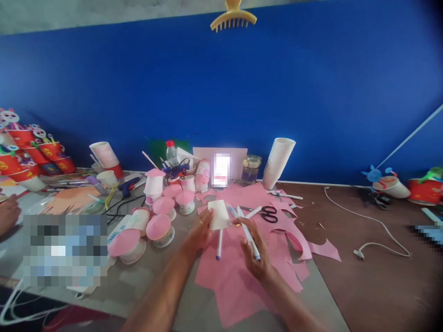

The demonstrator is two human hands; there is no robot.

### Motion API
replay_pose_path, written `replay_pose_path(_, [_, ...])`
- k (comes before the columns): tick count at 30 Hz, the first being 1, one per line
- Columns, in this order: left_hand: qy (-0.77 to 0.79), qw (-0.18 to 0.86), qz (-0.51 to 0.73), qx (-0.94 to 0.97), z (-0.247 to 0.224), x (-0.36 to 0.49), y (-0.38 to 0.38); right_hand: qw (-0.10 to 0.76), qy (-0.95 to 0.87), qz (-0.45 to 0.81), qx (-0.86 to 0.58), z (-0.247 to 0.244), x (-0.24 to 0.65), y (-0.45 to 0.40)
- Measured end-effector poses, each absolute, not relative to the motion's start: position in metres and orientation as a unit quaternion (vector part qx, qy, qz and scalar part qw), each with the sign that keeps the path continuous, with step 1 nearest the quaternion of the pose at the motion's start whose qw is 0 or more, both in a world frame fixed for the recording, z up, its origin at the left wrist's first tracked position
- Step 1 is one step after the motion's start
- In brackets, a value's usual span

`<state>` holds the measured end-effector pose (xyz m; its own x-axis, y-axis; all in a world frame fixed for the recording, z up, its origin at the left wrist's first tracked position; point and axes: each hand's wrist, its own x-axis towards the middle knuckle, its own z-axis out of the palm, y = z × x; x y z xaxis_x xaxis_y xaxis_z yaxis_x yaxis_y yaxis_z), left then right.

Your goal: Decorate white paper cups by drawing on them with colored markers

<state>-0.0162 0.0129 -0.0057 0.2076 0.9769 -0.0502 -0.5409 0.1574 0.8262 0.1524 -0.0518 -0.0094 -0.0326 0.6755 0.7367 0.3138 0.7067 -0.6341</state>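
Observation:
My left hand [202, 230] is closed around the left side of a cream-white paper cup [219, 216], above sheets of pink paper [238, 295]. To its right, my right hand [256, 251] grips a white marker [249, 240] with a blue end, its other end pointing up toward the cup. Another white marker [219, 245] lies on the pink paper just below the cup. Black-handled scissors [269, 214] rest beyond my right hand, beside one more white marker [255, 212].
Several cups with pink tops [159, 225] stand on the left. Stacked paper cups [279, 161], a glass jar [251, 169] and a lit phone [220, 170] are at the back. A white cable [377, 219] lies right. Another person's hand [8, 212] shows at far left.

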Motion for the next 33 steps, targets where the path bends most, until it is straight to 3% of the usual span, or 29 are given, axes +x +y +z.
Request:
replay_pose_path(5, [0.297,0.693,0.545,0.366,-0.005,-0.012,0.012,0.633,-0.693,0.13,-0.321,-0.002,0.154,-0.058])
replay_pose_path(33, [0.283,0.666,0.556,0.408,0.002,-0.011,0.005,0.618,-0.691,0.153,-0.343,-0.006,0.141,-0.056])
